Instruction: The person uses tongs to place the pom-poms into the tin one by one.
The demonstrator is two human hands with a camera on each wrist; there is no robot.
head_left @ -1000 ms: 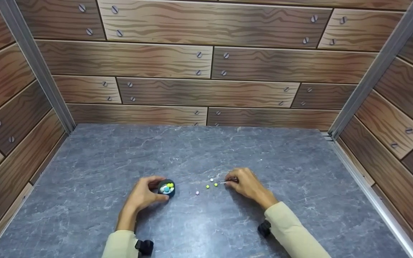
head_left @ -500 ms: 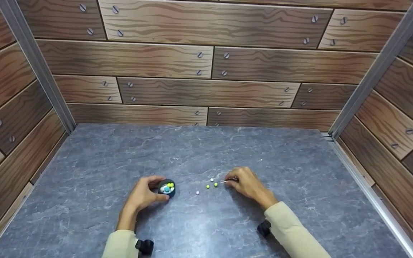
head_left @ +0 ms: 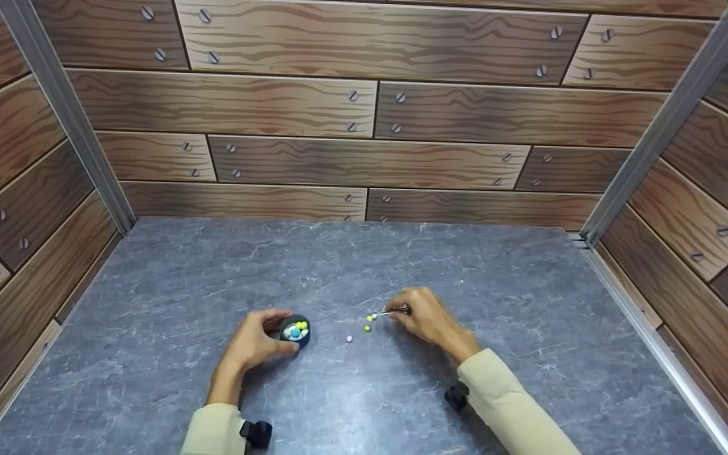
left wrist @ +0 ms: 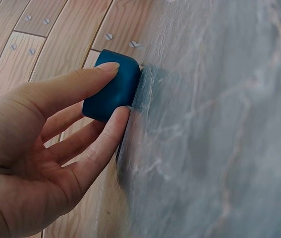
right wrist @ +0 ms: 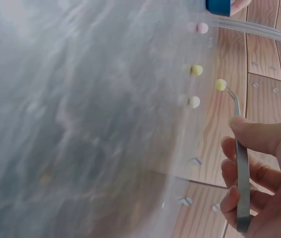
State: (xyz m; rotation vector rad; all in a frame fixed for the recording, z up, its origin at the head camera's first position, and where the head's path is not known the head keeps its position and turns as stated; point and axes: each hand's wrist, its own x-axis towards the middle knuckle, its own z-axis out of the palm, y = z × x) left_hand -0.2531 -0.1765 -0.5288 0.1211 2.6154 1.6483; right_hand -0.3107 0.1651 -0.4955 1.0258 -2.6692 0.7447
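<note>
My left hand point(head_left: 251, 343) grips a small round blue container point(left wrist: 116, 91) between thumb and fingers, down on the tabletop. Yellow, white and blue beads point(head_left: 294, 332) fill its opening in the head view. My right hand point(head_left: 428, 318) holds bent-tip metal tweezers point(right wrist: 243, 173). At their tips is a yellow bead point(right wrist: 221, 84), raised off the surface in the right wrist view. Below it on the table lie a white bead point(right wrist: 194, 102), another yellow bead point(right wrist: 196, 70) and a pink bead point(right wrist: 202, 28), the pink one nearest the container.
The grey marbled tabletop point(head_left: 339, 265) runs back to a wood-patterned wall point(head_left: 288, 107). Similar panels stand on both sides, with metal posts point(head_left: 661, 120) at the corners. A black wrist device point(head_left: 256, 435) sits at the left sleeve.
The tweezers have closed on one yellow bead and lifted it, my right hand shifting a little left and away from me. My left hand and the container have stayed in place.
</note>
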